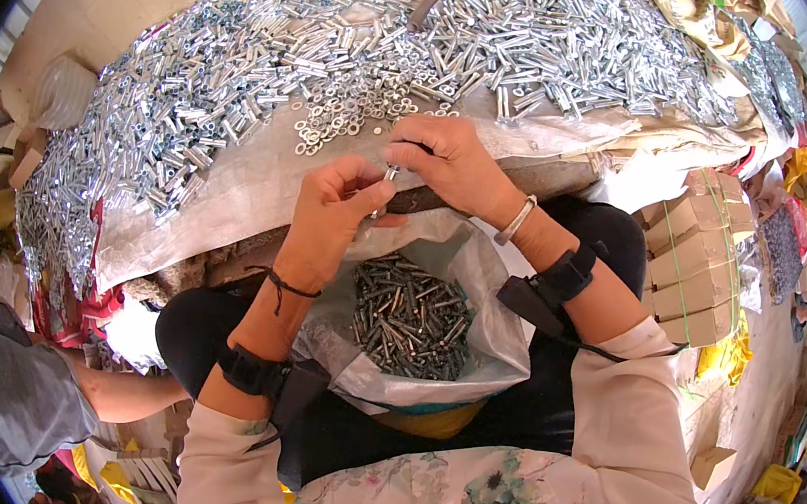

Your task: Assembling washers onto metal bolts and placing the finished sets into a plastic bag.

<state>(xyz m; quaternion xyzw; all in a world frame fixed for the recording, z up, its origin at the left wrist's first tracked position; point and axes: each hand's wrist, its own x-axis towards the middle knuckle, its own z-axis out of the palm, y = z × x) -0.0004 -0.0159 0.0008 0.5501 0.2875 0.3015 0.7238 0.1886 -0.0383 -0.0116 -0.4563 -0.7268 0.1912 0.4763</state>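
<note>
Between thumb and fingers, my left hand [331,205] holds a small silver bolt [388,178] upright above the mouth of a white sack. My right hand [456,166] is closed in a pinch at the bolt's upper end; whether a small part sits between those fingers is hidden. Below both hands, the open white sack [496,359] rests between my legs. Many dark metal bolts [411,315] lie inside it. Just beyond my hands, a heap of flat ring washers [331,122] lies on the edge of a pale cloth [228,200].
A wide heap of shiny metal sleeves and bolts [570,46] covers the cloth-topped surface ahead. Strapped cardboard boxes [694,252] are stacked at my right. Another person's arm [129,395] reaches in from the left. Yellow bags [778,484] lie at the far right.
</note>
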